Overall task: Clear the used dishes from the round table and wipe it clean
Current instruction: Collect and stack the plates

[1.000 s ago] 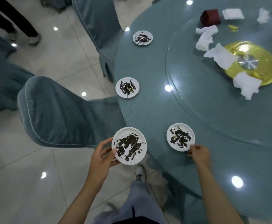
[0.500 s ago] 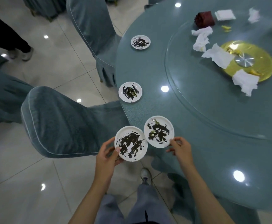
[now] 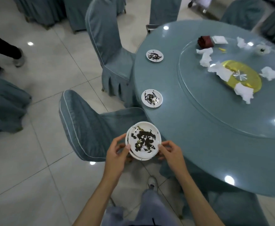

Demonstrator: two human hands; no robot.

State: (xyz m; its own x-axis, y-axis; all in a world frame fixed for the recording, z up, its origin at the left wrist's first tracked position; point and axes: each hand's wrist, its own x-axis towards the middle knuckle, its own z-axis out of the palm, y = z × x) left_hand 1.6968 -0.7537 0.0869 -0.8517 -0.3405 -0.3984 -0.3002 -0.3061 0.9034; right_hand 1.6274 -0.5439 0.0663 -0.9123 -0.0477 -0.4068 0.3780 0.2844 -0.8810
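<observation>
- Stacked plates (image 3: 143, 141) sit just off the table (image 3: 198, 136), at its seven o'clock.
- The left hand (image 3: 117, 154) grips the rim at nine, the right hand (image 3: 171, 152) at four, fingers (image 3: 125, 149) curled.
- Likely light, brittle, sauce-slick: hold clean rims.

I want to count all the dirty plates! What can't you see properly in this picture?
All head view:
1. Bottom plate, gripped with the top plate by left hand and right hand: the top plate covers it, only its rim shows.
2. Round table: right side cut off by the frame edge.
3. Small white, dark-centred thing far across: too blurred to identify.
</observation>
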